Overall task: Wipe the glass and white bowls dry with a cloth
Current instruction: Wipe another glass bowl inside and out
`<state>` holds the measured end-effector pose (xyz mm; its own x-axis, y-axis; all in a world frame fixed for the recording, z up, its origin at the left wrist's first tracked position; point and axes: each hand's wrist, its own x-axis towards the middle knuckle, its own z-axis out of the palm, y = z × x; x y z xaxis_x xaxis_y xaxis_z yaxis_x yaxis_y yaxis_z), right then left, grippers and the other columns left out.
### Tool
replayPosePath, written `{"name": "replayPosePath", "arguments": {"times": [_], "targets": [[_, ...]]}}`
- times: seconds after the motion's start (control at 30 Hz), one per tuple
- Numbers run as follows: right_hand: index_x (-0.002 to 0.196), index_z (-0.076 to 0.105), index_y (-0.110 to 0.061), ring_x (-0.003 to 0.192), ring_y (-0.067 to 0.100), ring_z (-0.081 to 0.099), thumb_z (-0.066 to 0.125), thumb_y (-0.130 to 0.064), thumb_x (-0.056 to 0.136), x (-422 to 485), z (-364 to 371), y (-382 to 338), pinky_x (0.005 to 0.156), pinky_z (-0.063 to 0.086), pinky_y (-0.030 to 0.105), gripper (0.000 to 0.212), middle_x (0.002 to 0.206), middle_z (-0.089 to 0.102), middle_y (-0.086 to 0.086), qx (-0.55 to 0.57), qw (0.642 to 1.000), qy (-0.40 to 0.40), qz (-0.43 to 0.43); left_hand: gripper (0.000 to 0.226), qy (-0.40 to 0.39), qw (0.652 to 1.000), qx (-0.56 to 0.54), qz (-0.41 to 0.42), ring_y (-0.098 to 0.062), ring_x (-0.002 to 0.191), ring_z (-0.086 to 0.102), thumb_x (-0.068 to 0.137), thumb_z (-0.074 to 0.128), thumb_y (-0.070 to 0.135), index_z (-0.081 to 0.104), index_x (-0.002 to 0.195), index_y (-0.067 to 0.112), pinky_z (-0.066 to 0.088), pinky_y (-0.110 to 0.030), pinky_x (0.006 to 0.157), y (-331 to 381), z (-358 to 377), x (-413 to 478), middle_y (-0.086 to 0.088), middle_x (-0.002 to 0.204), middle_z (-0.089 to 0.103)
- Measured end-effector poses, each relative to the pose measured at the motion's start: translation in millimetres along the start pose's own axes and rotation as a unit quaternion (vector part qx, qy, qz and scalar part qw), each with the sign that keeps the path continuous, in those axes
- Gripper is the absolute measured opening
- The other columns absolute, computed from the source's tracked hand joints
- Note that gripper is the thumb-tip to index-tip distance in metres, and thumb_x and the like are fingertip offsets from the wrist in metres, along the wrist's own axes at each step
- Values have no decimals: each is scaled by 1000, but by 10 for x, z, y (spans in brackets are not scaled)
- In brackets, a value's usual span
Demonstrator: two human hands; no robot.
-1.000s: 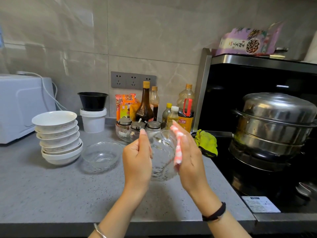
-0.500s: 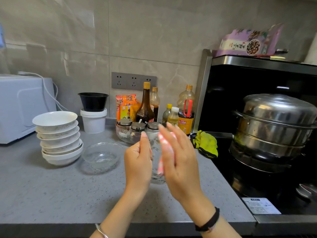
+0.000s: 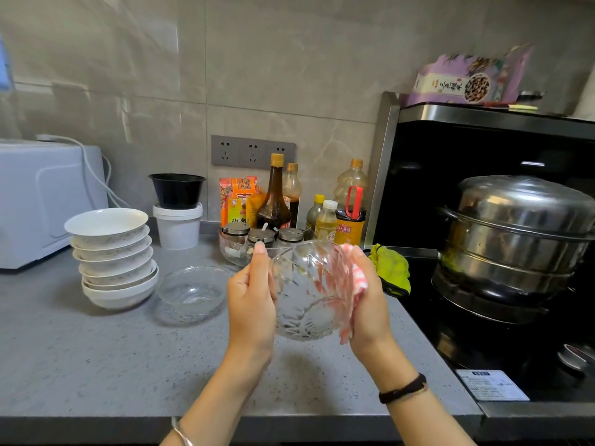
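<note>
A cut-glass bowl (image 3: 306,297) is held tilted above the grey counter (image 3: 96,355), its opening turned toward me. My left hand (image 3: 252,304) grips its left rim, thumb up. My right hand (image 3: 367,304) presses a pink-and-white cloth (image 3: 355,284) against the bowl's right side; the cloth is blurred. A second glass bowl (image 3: 191,289) sits on the counter to the left. Beside it stands a stack of several white bowls (image 3: 112,255).
Behind the held bowl are a glass dish of spice jars (image 3: 257,243), sauce and oil bottles (image 3: 275,197), a white tub with a black bowl on it (image 3: 177,214). A yellow-green rag (image 3: 391,268) and steel steamer pot (image 3: 515,239) lie right; a white microwave (image 3: 42,201) stands left.
The bowl has been turned between the hands so its opening faces me. My right hand with the cloth swept across the bowl and now lies on its right side.
</note>
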<state>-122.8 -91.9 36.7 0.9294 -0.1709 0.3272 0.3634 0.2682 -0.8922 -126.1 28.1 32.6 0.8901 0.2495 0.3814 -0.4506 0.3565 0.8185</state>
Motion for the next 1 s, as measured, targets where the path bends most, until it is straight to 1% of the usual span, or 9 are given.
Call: {"name": "replayPosePath", "arguments": {"times": [0.1,0.23,0.37,0.57,0.63,0.73,0.83,0.9,1.0], "targets": [[112,65,-5,106,31,64,63,-50,75,25,-48,20,96,48,47,58,107,70,13,73,996,38,30,61,-8,999,-45,-14,-25,62,31,90,47,47,38,51,2,27,-34,57,-13,5,-28,-11,64,36],[67,67,-19,71,22,62,66,-39,76,59,-129,-52,74,48,37,22,71,63,5,30,998,57,20,62,-76,997,19,-12,-23,62,43,94,40,46,51,56,-2,38,-28,62,21,-32,48,-15,63,48],[57,60,-11,60,28,49,60,-50,70,37,-130,-229,68,42,37,41,64,53,19,-80,996,21,-31,60,-118,986,111,30,-14,62,62,100,33,38,67,68,1,45,-9,62,121,-59,141,-15,66,67],[39,46,-21,33,8,34,50,-24,98,-17,-30,-267,45,34,15,59,36,38,-6,-195,974,-48,-103,60,-141,970,172,103,-8,40,31,95,38,39,39,42,11,39,-4,62,156,23,97,-1,38,33],[44,57,-26,41,9,41,47,-36,98,-27,-21,-230,51,38,18,55,40,43,-8,-198,970,-55,-131,60,-104,977,162,95,-7,41,26,97,37,36,34,43,11,31,-11,48,124,30,58,6,39,28],[97,70,-33,68,-3,55,35,-52,98,-90,25,-135,67,48,21,39,68,59,-22,-281,936,-74,-198,62,-50,985,143,86,-7,39,23,99,35,36,32,40,19,22,-15,42,94,42,31,8,39,25],[137,47,-34,133,-2,37,24,-46,100,-207,146,-63,112,29,32,45,136,50,-21,-457,823,-57,-331,64,-12,986,137,98,-6,37,31,101,36,32,41,39,22,27,-16,40,74,72,30,6,36,34],[144,40,-28,143,4,21,20,-40,103,-250,194,-14,118,15,34,47,149,39,-12,-534,747,-53,-391,59,-2,987,127,96,-9,40,46,101,37,32,54,48,14,37,-18,41,64,92,19,0,40,49],[144,36,-34,144,2,19,23,-39,103,-159,112,17,119,16,37,44,151,35,-16,-500,776,-71,-378,60,17,987,129,91,-6,38,38,102,34,30,46,47,10,31,-15,40,78,98,17,2,38,40]]}}
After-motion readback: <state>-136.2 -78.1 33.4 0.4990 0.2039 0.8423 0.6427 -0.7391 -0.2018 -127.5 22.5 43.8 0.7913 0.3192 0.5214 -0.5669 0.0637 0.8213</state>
